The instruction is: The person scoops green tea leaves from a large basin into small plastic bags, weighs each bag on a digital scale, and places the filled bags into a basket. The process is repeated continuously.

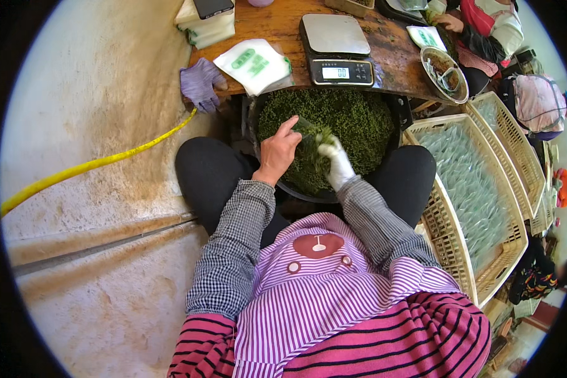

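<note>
My left hand (pixel 279 153), bare, holds a small clear plastic bag (pixel 303 125) by its edge above a black tub. My right hand (pixel 336 163), in a white glove, grips a clump of green sea grapes or similar plant strands (pixel 323 141) at the bag's mouth. Loose green strands (pixel 359 118) of the same kind fill the tub (pixel 307 197) between my knees. Past the tub, on the wooden table, stands a digital scale (pixel 335 35) with a bare metal pan and a lit display reading zero. Beside it lies a stack of printed plastic bags (pixel 254 64).
A purple glove (pixel 202 85) hangs at the table's left edge (pixel 245 90), near a yellow hose (pixel 99 163). Cream plastic crates (pixel 512 253) with filled clear bags (pixel 468 189) stand at the right. An oval bowl (pixel 462 94) and a co-worker (pixel 493 28) are at the upper right.
</note>
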`<state>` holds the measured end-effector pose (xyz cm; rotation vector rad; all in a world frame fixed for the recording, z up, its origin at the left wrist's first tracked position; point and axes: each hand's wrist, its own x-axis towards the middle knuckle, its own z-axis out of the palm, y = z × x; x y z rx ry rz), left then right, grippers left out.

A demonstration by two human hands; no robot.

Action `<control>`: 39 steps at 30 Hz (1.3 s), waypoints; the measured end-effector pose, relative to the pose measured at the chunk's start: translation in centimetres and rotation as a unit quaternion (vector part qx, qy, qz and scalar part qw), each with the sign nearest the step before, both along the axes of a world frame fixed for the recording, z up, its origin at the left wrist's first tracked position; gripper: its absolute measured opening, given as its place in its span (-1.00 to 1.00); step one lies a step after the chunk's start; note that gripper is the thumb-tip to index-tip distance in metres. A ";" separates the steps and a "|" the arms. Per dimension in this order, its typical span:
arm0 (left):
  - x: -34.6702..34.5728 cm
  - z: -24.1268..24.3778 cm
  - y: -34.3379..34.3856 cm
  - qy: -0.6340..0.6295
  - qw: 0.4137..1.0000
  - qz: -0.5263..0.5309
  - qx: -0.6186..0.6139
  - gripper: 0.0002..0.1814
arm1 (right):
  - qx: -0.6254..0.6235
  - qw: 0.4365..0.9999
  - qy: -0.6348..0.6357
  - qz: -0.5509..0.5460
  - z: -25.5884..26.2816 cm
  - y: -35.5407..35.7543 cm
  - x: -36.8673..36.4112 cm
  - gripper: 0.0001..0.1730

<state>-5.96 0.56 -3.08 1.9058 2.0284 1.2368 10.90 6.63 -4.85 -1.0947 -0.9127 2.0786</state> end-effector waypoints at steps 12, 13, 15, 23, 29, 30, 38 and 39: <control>0.2 0.0 -0.9 0.045 0.996 -0.049 -0.064 -0.87 | 0.213 0.939 -0.191 0.191 8.4 6.3 -1.5 -0.31; 0.3 -0.1 -1.0 0.045 0.995 -0.054 -0.066 -0.86 | 0.228 0.930 -0.215 0.190 7.2 6.3 -1.5 -0.30; 0.5 -0.2 -0.8 0.047 0.994 -0.068 -0.069 -0.86 | 0.189 0.921 -0.249 0.234 4.7 5.8 -1.8 -0.28; 0.9 -0.5 -1.5 0.097 0.984 -0.144 -0.034 -0.84 | 0.480 0.682 -0.478 0.276 2.4 3.3 -1.4 -0.49; 1.0 0.0 -1.4 0.078 0.985 -0.139 -0.072 -0.86 | 0.570 0.523 -0.492 0.399 6.0 2.5 1.0 -0.44; 1.1 -0.5 -1.4 0.084 0.982 -0.157 -0.055 -0.85 | 0.540 0.438 -0.549 0.464 5.5 2.2 0.1 -0.45; 0.9 -0.7 -2.1 0.101 0.984 -0.135 -0.050 -0.82 | 0.168 0.953 -0.234 0.089 5.7 3.4 0.5 -0.62; 1.2 -0.6 -1.9 0.094 0.985 -0.140 -0.026 -0.82 | 0.158 0.948 -0.252 0.117 5.9 2.8 0.3 -0.55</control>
